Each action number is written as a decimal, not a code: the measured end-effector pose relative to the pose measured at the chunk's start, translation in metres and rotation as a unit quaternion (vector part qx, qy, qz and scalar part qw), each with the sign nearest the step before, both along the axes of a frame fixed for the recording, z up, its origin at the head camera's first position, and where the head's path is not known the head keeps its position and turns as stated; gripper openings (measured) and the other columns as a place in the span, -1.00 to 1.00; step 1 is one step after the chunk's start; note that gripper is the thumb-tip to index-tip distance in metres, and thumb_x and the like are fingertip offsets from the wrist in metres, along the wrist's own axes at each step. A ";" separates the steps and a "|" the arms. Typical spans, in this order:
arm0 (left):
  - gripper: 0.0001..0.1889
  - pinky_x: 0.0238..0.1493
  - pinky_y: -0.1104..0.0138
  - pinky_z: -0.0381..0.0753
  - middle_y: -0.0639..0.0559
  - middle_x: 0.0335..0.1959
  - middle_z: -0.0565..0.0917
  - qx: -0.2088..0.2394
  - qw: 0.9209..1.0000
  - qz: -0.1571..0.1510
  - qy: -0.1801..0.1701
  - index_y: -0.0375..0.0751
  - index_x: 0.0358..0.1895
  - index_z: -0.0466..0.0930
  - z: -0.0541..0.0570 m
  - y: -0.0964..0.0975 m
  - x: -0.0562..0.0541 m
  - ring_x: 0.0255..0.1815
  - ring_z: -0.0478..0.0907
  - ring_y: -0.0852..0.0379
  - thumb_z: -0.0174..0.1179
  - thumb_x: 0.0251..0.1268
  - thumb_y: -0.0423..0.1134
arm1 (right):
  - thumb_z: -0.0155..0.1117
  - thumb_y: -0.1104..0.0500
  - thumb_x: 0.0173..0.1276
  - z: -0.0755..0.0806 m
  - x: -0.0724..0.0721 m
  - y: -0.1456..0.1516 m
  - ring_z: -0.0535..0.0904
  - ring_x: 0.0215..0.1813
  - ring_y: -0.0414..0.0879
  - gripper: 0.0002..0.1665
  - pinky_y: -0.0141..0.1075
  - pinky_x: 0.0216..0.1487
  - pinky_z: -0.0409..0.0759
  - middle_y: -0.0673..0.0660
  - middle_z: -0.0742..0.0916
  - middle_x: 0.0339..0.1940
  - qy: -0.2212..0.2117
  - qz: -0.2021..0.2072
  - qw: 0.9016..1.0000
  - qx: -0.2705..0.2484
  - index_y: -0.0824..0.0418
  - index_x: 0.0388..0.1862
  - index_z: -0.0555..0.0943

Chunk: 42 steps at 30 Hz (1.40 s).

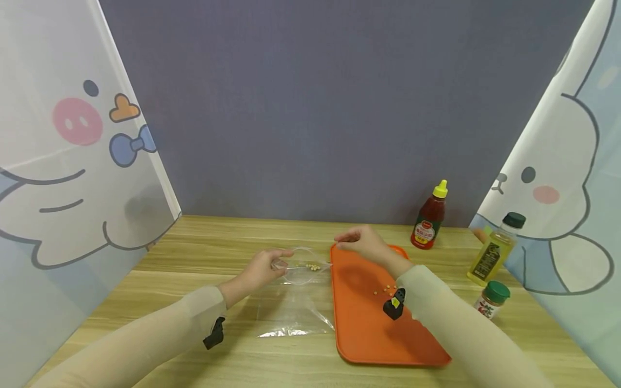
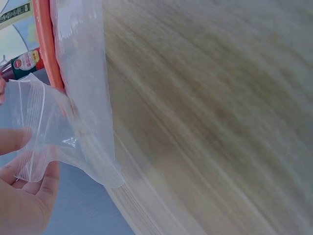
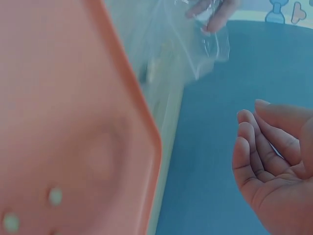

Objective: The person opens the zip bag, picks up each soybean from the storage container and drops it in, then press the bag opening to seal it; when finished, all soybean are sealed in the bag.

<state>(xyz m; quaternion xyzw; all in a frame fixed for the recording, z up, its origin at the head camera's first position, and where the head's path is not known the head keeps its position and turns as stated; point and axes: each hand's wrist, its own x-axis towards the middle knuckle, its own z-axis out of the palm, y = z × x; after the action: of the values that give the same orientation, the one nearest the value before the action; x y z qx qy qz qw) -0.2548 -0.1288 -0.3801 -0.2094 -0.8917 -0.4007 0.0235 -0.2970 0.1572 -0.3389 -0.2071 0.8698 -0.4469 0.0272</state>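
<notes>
While the clear bag (image 1: 296,310) with pale pellets (image 1: 312,267) inside lies beside the left edge of the orange tray (image 1: 361,328), the left hand (image 1: 264,268) pinches the bag's raised mouth; rightward, the right hand (image 1: 368,246), loosely curled and relaxed, hovers above the tray's far left corner.

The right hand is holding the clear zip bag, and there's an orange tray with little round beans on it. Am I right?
Not quite, you mixed up the hands: the left hand is holding the clear zip bag, as the left wrist view shows. And there's an orange tray with little round beans on it.
</notes>
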 end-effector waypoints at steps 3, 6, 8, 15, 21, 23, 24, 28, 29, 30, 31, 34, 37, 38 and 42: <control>-0.54 -0.20 0.43 0.72 -0.30 0.21 0.54 0.001 1.000 0.000 -0.004 -0.35 0.21 0.50 0.000 0.000 0.000 0.00 0.64 -0.11 0.23 0.19 -0.52 | 0.34 0.18 0.30 0.000 0.002 0.016 0.68 -0.02 0.00 -0.71 -0.12 0.04 0.67 0.24 0.75 -0.03 0.004 -0.004 1.000 0.002 0.22 -0.01 0.70; -0.53 -0.20 0.43 0.72 -0.30 0.21 0.54 0.003 1.000 0.001 -0.009 -0.35 0.22 0.50 0.001 0.000 0.001 0.00 0.65 -0.11 0.23 0.19 -0.53 | 0.33 0.22 0.31 -0.002 0.001 0.032 0.69 -0.08 -0.04 -0.71 -0.16 0.00 0.69 0.27 0.76 -0.08 0.010 -0.007 1.000 -0.003 0.30 -0.02 0.69; -0.53 -0.21 0.43 0.72 -0.31 0.20 0.55 0.006 1.000 0.000 -0.008 -0.36 0.21 0.50 0.001 0.000 0.001 -0.01 0.65 -0.12 0.23 0.19 -0.53 | 0.32 0.24 0.31 -0.005 0.000 0.043 0.70 -0.10 -0.04 -0.68 -0.14 0.00 0.70 0.30 0.76 -0.10 0.006 -0.005 1.000 -0.011 0.38 0.00 0.66; -0.53 -0.21 0.43 0.73 -0.32 0.18 0.57 0.009 1.000 0.001 -0.012 -0.37 0.22 0.49 0.000 -0.001 0.001 -0.02 0.65 -0.12 0.22 0.19 -0.53 | 0.30 0.16 0.34 -0.011 0.010 0.076 0.68 -0.02 0.08 -0.58 0.05 0.09 0.64 0.27 0.74 -0.06 -0.047 -0.020 0.999 0.006 0.39 0.09 0.60; -0.52 -0.22 0.41 0.73 -0.36 0.14 0.58 0.015 1.000 0.005 -0.023 -0.37 0.24 0.47 0.000 -0.003 0.002 -0.05 0.66 -0.13 0.21 0.20 -0.54 | 0.30 0.16 0.34 -0.020 0.020 0.096 0.66 -0.02 0.04 -0.52 -0.06 0.04 0.67 0.31 0.72 -0.03 -0.060 -0.027 0.997 0.030 0.46 0.12 0.55; -0.52 -0.23 0.42 0.73 -0.35 0.14 0.58 0.012 1.000 0.002 -0.017 -0.37 0.23 0.48 0.000 -0.003 0.001 -0.05 0.67 -0.12 0.21 0.20 -0.54 | 0.32 0.19 0.32 -0.024 0.022 0.101 0.65 -0.04 0.00 -0.52 -0.18 -0.01 0.68 0.33 0.71 -0.03 -0.060 -0.031 0.997 0.033 0.48 0.12 0.54; -0.52 -0.23 0.43 0.73 -0.34 0.15 0.58 0.010 1.000 0.000 -0.013 -0.37 0.23 0.48 -0.001 -0.003 0.000 -0.05 0.67 -0.12 0.22 0.19 -0.54 | 0.32 0.21 0.31 -0.026 0.023 0.104 0.65 -0.04 -0.02 -0.51 -0.25 -0.04 0.68 0.35 0.71 -0.04 -0.061 -0.029 0.997 0.033 0.50 0.13 0.53; -0.52 -0.24 0.44 0.72 -0.31 0.17 0.58 0.009 1.000 0.001 -0.007 -0.36 0.22 0.49 -0.001 -0.003 -0.001 -0.04 0.66 -0.12 0.22 0.19 -0.53 | 0.33 0.32 0.25 -0.035 0.028 0.112 0.65 -0.12 -0.07 -0.51 -0.35 -0.20 0.67 0.40 0.70 -0.08 -0.081 -0.025 0.996 0.022 0.56 0.11 0.50; -0.52 -0.24 0.44 0.72 -0.30 0.17 0.57 0.009 1.000 0.001 -0.006 -0.36 0.22 0.49 -0.001 -0.003 -0.001 -0.04 0.66 -0.12 0.22 0.19 -0.54 | 0.32 0.34 0.24 -0.037 0.029 0.114 0.66 -0.15 -0.09 -0.51 -0.34 -0.23 0.68 0.41 0.70 -0.09 -0.087 -0.021 0.996 0.020 0.58 0.10 0.50; -0.53 -0.24 0.44 0.72 -0.30 0.17 0.57 0.010 1.000 0.002 -0.006 -0.36 0.22 0.49 0.000 -0.003 -0.002 -0.04 0.66 -0.12 0.22 0.19 -0.54 | 0.32 0.36 0.23 -0.039 0.030 0.115 0.66 -0.18 -0.11 -0.53 -0.34 -0.26 0.68 0.41 0.71 -0.11 -0.093 -0.020 0.995 0.021 0.58 0.08 0.51; -0.52 -0.24 0.44 0.72 -0.31 0.18 0.57 0.010 1.000 0.002 -0.007 -0.36 0.22 0.50 0.000 -0.002 -0.002 -0.04 0.66 -0.12 0.22 0.19 -0.54 | 0.33 0.37 0.21 -0.042 0.031 0.116 0.64 -0.22 -0.13 -0.55 -0.33 -0.30 0.67 0.39 0.71 -0.13 -0.097 -0.022 0.995 0.024 0.58 0.05 0.52; -0.52 -0.26 0.45 0.72 -0.32 0.16 0.58 0.011 1.000 0.000 -0.009 -0.37 0.21 0.50 0.000 -0.002 -0.002 -0.05 0.66 -0.12 0.22 0.17 -0.55 | 0.37 0.38 0.17 -0.049 0.033 0.117 0.56 -0.33 -0.18 -0.61 -0.39 -0.38 0.62 0.26 0.73 -0.28 -0.103 -0.030 0.994 0.035 0.56 -0.05 0.57; -0.52 -0.27 0.45 0.72 -0.34 0.11 0.60 0.012 1.000 -0.001 -0.011 -0.37 0.21 0.50 0.000 -0.001 -0.002 -0.07 0.67 -0.12 0.22 0.16 -0.55 | 0.40 0.39 0.13 -0.053 0.035 0.116 0.48 -0.42 -0.19 -0.68 -0.41 -0.46 0.55 0.13 0.68 -0.41 -0.106 -0.045 0.992 0.046 0.54 -0.15 0.59; -0.52 -0.28 0.46 0.72 -0.34 0.10 0.61 0.012 1.000 -0.002 -0.009 -0.37 0.20 0.50 -0.001 -0.001 -0.002 -0.07 0.67 -0.12 0.23 0.16 -0.56 | 0.41 0.40 0.11 -0.053 0.035 0.116 0.47 -0.44 -0.19 -0.70 -0.42 -0.48 0.53 0.09 0.66 -0.44 -0.107 -0.052 0.992 0.047 0.53 -0.18 0.60; -0.52 -0.26 0.45 0.72 -0.34 0.14 0.58 0.011 1.000 -0.009 0.001 -0.40 0.19 0.50 -0.003 -0.002 -0.002 -0.06 0.66 -0.14 0.22 0.14 -0.57 | 0.44 0.39 0.09 -0.056 0.038 0.115 0.45 -0.48 -0.18 -0.77 -0.41 -0.50 0.51 0.02 0.63 -0.52 -0.103 -0.068 0.991 0.060 0.47 -0.28 0.62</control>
<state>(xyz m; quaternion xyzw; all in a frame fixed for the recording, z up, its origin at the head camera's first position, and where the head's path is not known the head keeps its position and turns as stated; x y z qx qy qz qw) -0.2569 -0.1305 -0.3836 -0.2176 -0.8852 -0.4106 0.0233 -0.2593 0.2718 -0.3945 -0.0982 0.8999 -0.4134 0.0983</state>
